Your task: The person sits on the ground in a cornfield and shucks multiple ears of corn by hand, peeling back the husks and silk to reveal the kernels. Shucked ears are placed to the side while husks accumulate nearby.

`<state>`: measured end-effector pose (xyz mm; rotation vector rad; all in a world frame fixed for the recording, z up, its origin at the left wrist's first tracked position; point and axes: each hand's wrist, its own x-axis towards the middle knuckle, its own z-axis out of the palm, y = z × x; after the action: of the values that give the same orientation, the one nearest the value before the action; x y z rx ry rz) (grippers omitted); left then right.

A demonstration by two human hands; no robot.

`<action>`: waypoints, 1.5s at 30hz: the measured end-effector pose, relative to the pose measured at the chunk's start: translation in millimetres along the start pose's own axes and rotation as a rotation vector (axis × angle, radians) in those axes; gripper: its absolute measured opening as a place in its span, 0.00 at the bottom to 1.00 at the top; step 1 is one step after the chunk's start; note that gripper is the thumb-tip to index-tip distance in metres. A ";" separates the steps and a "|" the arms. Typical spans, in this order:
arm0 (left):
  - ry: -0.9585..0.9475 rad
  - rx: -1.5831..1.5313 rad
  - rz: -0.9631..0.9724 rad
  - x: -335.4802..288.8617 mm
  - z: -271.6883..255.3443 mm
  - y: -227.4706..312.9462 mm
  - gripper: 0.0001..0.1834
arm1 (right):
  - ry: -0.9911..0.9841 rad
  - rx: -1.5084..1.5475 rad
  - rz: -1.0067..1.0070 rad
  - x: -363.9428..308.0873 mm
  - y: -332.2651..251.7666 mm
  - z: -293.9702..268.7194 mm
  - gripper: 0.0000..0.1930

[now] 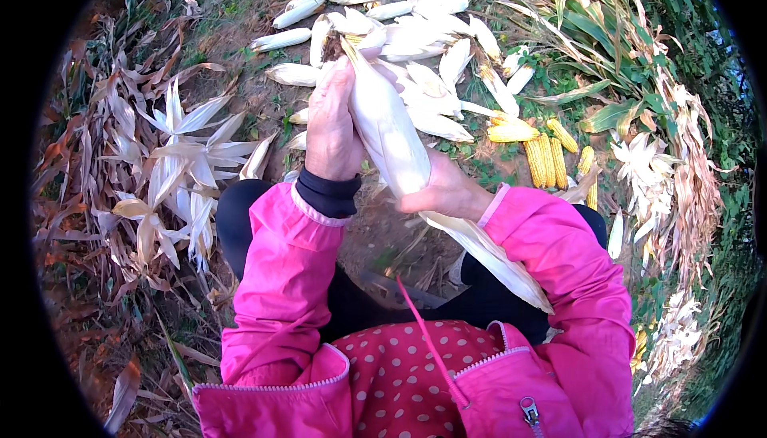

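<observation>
An ear of corn (387, 126) in pale husk slants across the middle in front of me, its upper end pointing away and a little left. My left hand (331, 122) is closed along the ear's left side near that upper end, where dark silk and a yellowish patch show. My right hand (447, 186) grips the lower end, thumb across the husk. From beneath the right hand a long husk leaf (491, 258) hangs toward my right forearm. Some fingers of both hands are hidden behind the ear.
Many unhusked ears (427, 34) lie heaped on the ground ahead. Bare yellow cobs (547, 158) lie to their right. Stripped husks (180, 146) spread at the left, and more husks (639, 166) lie at the right. Leafy stalks (591, 54) stretch along the far right.
</observation>
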<state>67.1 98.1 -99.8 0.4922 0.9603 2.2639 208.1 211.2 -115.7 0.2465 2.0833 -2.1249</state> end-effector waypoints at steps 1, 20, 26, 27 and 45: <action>-0.006 0.004 0.044 -0.1 -4.5 0.9 0.22 | -0.011 0.001 -0.031 0.2 1.7 3.0 0.37; -0.196 -0.358 -0.051 3.7 -31.7 4.4 0.13 | 0.094 -0.332 -0.131 1.9 1.8 -14.5 0.36; -0.326 -0.296 -0.033 -3.0 -11.4 6.2 0.27 | -0.075 -0.110 -0.052 -1.5 -8.3 -22.2 0.37; -0.341 -0.269 -0.004 -3.6 -9.5 8.3 0.29 | -0.092 -0.078 -0.027 -0.6 -10.9 -21.5 0.37; 0.169 0.108 0.187 -9.0 -14.6 3.1 0.10 | -0.021 0.067 0.097 -2.7 -18.6 -15.5 0.40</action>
<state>64.6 83.0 -108.2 0.4583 1.1693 2.4612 206.7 227.1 -97.3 0.3245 1.9489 -2.1335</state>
